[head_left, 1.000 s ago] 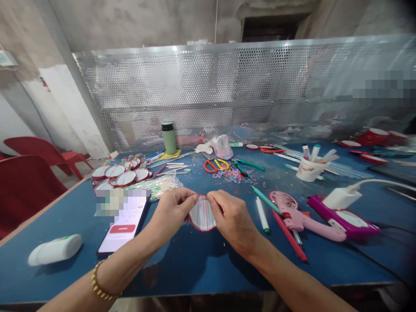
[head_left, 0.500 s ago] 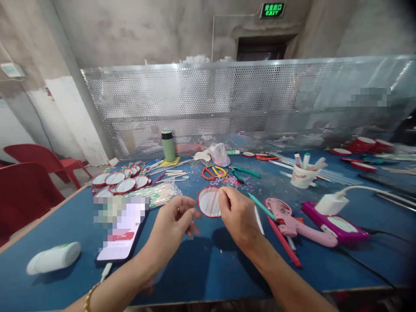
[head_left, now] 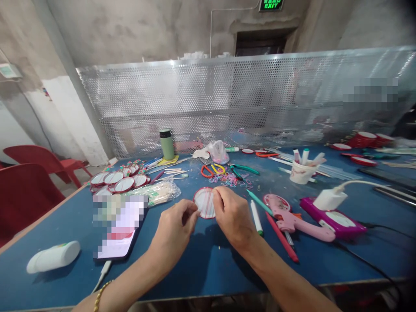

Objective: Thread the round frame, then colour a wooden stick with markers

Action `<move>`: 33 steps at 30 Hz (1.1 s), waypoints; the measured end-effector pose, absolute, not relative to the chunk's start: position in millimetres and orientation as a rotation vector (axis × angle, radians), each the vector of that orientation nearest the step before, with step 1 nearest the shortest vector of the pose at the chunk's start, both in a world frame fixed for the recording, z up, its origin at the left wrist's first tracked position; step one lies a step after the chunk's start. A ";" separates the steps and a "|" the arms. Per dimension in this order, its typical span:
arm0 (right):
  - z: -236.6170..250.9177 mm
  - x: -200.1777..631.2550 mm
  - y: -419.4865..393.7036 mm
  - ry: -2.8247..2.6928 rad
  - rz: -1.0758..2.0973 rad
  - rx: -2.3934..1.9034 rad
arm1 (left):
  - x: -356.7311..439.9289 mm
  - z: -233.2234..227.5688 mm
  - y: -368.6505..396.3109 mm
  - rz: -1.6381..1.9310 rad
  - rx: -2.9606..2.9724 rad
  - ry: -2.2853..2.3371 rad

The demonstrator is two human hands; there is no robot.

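My right hand [head_left: 232,214] pinches the right side of a small round white disc [head_left: 204,203] with a red rim, raised over the table. Thin reddish lines run across the disc's face. At the lower left rim, my left hand [head_left: 177,223] has its thumb and fingers closed on the edge; the fingertips partly hide that spot. Beyond the disc lie loose colourful rubber bands [head_left: 235,178], scissors with red and yellow handles [head_left: 212,170] and green-handled pliers [head_left: 245,169]. Just right of my right hand rests a white marker [head_left: 256,219].
Left: a phone [head_left: 121,229], a white bottle [head_left: 53,256], a pile of similar discs [head_left: 124,185], a bag of sticks [head_left: 159,193]. Right: a pink glue gun [head_left: 302,226], a purple power strip [head_left: 344,223], a cup of pens [head_left: 302,173]. A perforated metal screen [head_left: 195,104] closes the back.
My left hand has come right and closed its fingers at the disc's edge. The disc and my right hand have shifted slightly left. The view has tilted down a little.
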State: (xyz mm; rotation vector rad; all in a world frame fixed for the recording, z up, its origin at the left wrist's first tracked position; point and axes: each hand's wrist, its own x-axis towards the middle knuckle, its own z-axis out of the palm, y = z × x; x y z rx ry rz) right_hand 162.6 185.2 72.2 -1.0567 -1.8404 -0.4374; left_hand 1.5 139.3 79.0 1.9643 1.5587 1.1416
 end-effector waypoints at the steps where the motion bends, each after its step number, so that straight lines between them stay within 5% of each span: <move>1: 72.4 162.2 184.0 -1.842 -0.446 -1.054 | 2.4 80.2 139.0 1.134 1.949 1.558; 33: 77.6 163.5 181.0 -1.769 -0.395 -1.055 | 5.0 83.8 127.3 1.200 1.669 1.360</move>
